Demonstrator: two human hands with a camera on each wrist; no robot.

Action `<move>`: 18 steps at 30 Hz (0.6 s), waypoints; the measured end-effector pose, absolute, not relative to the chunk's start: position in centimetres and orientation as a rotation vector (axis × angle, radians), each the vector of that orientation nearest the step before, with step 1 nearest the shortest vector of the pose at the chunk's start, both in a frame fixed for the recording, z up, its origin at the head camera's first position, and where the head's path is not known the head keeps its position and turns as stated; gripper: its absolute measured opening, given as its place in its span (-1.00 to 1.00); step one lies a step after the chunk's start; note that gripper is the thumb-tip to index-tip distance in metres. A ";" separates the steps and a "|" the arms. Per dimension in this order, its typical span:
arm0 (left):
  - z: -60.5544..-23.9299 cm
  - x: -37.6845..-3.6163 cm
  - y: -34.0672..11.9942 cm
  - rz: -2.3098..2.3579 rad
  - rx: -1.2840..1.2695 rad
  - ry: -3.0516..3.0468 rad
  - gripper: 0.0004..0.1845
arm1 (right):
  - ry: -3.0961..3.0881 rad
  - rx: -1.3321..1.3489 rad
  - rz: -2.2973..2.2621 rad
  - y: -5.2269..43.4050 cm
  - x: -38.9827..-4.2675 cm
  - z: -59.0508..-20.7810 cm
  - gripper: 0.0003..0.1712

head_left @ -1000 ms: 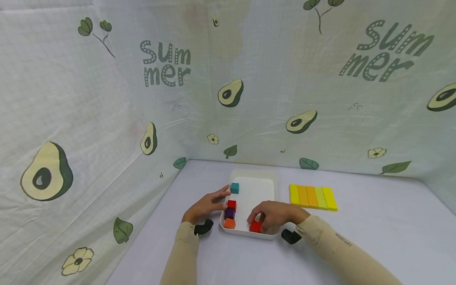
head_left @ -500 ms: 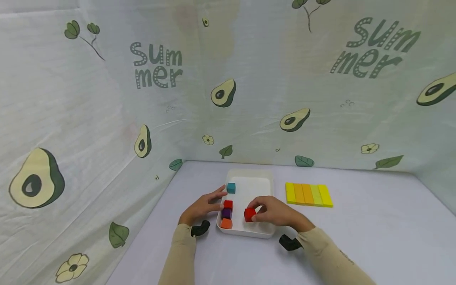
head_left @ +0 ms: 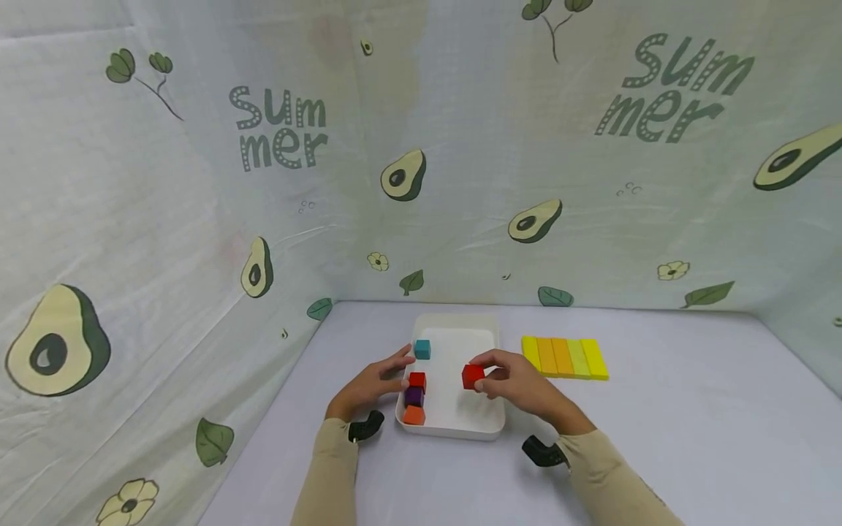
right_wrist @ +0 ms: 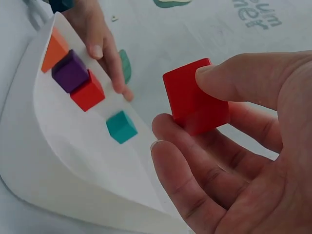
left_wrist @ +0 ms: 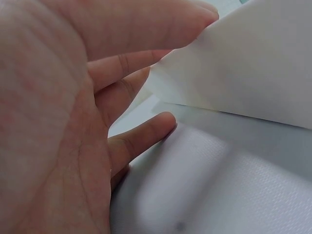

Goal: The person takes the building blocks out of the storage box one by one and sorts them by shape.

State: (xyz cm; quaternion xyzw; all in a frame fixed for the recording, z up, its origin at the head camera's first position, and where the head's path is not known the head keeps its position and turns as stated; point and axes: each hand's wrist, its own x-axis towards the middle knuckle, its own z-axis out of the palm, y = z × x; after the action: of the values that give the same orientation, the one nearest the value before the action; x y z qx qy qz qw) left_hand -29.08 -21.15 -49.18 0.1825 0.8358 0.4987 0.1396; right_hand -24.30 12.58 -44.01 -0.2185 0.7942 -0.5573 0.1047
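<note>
Between thumb and fingers, my right hand (head_left: 526, 386) pinches a red cube (right_wrist: 192, 97), held up over the right part of a white tray (head_left: 454, 431). My left hand (head_left: 370, 386) rests along the tray's left rim with its fingers spread. In the left wrist view its thumb lies at the top of the tray wall (left_wrist: 243, 73). Inside the tray, against the left side, a second red cube (head_left: 417, 381), a purple cube (head_left: 414, 397) and an orange cube (head_left: 414, 416) stand in a row. A teal cube (head_left: 422, 349) sits farther back, apart from them.
To the right of the tray lies a row of flat yellow and orange blocks (head_left: 564, 357) side by side on the white table (head_left: 658, 424). A printed cloth curtain (head_left: 460, 241) rises along the table's back and left sides.
My right hand has lifted the red cube from the tray's front right and carried it up and farther back. My left hand stays at the rim. The head view has shifted slightly.
</note>
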 end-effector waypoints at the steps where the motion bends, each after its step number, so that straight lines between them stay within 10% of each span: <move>1: -49.2 -29.1 -21.2 1.442 0.526 2.418 -0.33 | 2.344 -0.640 -1.658 12.9 -24.4 -44.0 -0.54; 18: -49.7 -29.3 -21.5 1.453 0.525 2.410 -0.33 | 2.425 -0.460 -1.738 18.5 -24.7 -44.3 -0.44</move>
State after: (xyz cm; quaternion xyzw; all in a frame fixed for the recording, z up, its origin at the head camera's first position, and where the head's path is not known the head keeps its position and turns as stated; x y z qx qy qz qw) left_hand -29.32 -21.47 -49.66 0.1815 0.8336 0.5028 0.1392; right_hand -24.66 18.53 -44.31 -0.1520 0.8017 -0.5748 0.0615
